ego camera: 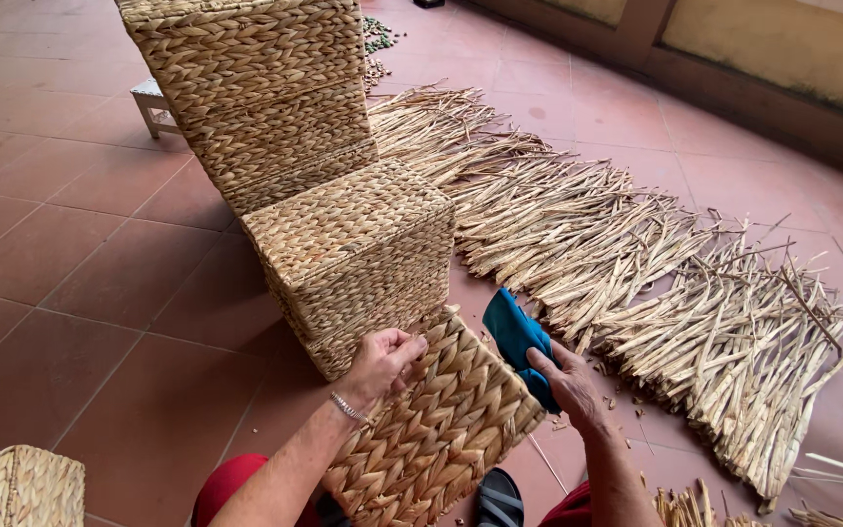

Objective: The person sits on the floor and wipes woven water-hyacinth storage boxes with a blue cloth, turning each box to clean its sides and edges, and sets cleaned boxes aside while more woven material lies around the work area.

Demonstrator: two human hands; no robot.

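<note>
Underfoot, a floor (70, 293) of large reddish-brown square tiles with pale grout lines fills the room, running to a low dark wall base (782, 107) along the far right edge, with a yellowish wall above it. At the near edge of the floor, a woven basket (441, 420) of braided straw-coloured fibre lies tilted across the person's lap. The left hand (382, 363) rests on its upper rim, fingers curled shut over the edge, a thin bracelet at the wrist. The right hand (570, 385) is at the basket's right corner, fingers closed around a teal tool (519, 337) whose blade end points up and away. Just behind the held basket, touching it, stands a stack of woven baskets (314, 185), rising toward the far edge of the floor. To the right, a wide spread of dried plant stalks (636, 273) lies fanned across the tiles, from the far middle to the near right corner. A small white stool (153, 102) stands behind the stack on the left, and another woven basket corner (17, 486) shows at the near left corner. A dark sandal (500, 500) sits beneath the held basket.
</note>
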